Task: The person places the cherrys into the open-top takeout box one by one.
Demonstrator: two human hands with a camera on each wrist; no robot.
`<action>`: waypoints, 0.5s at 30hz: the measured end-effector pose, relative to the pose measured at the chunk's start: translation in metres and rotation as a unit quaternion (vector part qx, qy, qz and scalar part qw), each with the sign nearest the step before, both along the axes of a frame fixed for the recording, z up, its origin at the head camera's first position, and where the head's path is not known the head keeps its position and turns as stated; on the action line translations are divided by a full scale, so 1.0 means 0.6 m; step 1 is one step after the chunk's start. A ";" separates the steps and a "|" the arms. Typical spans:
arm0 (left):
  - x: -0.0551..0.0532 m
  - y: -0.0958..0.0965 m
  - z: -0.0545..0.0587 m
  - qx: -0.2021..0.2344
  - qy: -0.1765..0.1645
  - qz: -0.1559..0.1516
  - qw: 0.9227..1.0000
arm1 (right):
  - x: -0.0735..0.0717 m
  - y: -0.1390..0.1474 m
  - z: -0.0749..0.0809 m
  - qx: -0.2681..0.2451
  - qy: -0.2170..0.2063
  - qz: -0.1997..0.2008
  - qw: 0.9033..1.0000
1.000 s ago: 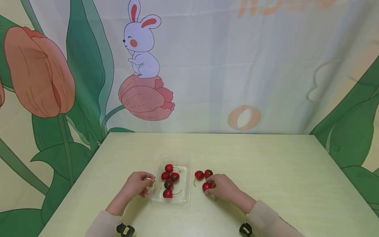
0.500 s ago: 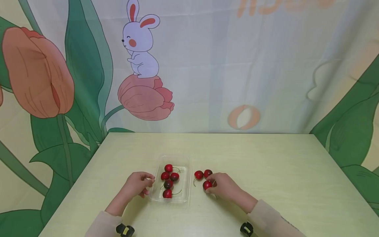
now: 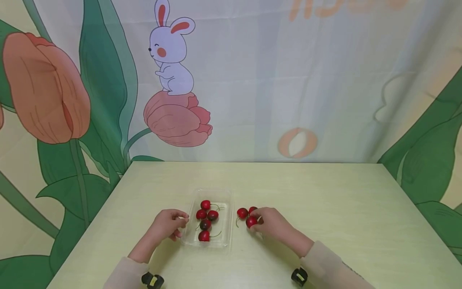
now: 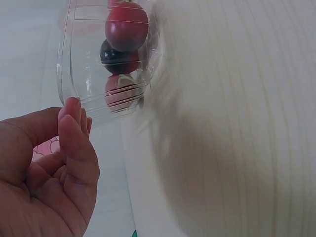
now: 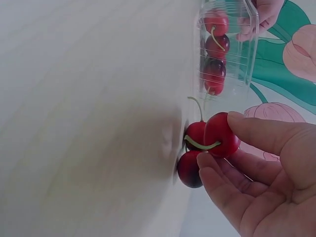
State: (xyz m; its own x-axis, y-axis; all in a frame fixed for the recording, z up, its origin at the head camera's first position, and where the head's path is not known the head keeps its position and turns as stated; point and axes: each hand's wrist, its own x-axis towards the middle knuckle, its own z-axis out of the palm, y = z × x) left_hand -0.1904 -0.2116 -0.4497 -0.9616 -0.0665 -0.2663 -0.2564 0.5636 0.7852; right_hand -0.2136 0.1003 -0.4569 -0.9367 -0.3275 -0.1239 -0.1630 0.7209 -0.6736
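Observation:
My left hand (image 3: 169,224) pinches the left rim of a clear plastic box (image 3: 225,240) between thumb and fingertips. Several red cherries (image 3: 213,216) with green stems lie inside that box. To the right of it, my right hand (image 3: 272,225) pinches a red cherry (image 5: 219,136) between thumb and fingers, its stem curving toward the table. Two more loose cherries rest right behind the held one: a red cherry (image 3: 242,213) and a darker cherry (image 5: 190,169), which the hand partly covers in the head view.
The pale wooden table (image 3: 325,200) reaches back to a printed curtain (image 3: 234,80) with tulips and a rabbit. Black wrist straps (image 3: 153,280) sit on both sleeves.
My right hand has moved slightly away from me with the pinched cherry, which now overlaps the loose cherries more. The left hand and the box stay in place.

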 end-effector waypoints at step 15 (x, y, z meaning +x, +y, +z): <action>0.000 0.000 -0.001 0.008 -0.001 0.005 1.000 | -0.008 -0.002 0.019 0.003 0.038 0.017 0.999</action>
